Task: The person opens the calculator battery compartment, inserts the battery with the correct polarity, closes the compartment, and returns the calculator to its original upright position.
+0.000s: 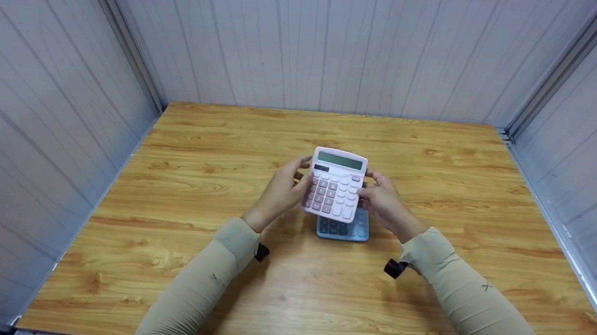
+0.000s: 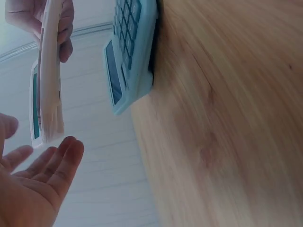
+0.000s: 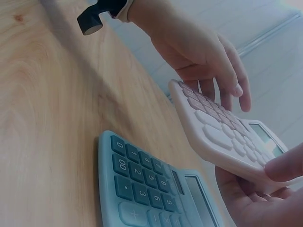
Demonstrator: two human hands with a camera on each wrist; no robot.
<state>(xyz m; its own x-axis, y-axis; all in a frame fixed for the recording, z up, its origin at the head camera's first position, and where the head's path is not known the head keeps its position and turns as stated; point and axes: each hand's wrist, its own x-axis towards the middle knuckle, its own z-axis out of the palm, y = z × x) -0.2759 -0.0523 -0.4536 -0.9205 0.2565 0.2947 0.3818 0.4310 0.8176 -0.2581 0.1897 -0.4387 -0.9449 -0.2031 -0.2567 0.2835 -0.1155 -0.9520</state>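
Observation:
A pink calculator (image 1: 334,186) is held up off the table, keys and display facing up toward the head camera. My right hand (image 1: 387,203) pinches its right edge, with the thumb (image 3: 285,165) on the key side and the fingers behind. At the opposite edge is my left hand (image 1: 280,188), its fingers (image 2: 64,163) spread loosely around that side without gripping. Below lies a blue calculator (image 1: 342,231) on the table; the pink one hides its upper part in the head view. Dark number keys and a display show on the blue calculator (image 3: 142,177) in the right wrist view.
The wood-grain table (image 1: 202,130) is bounded by pale panel walls at the back (image 1: 306,43), left and right. Small black wrist devices are strapped near both cuffs, one of them (image 1: 395,268) hanging below the right sleeve.

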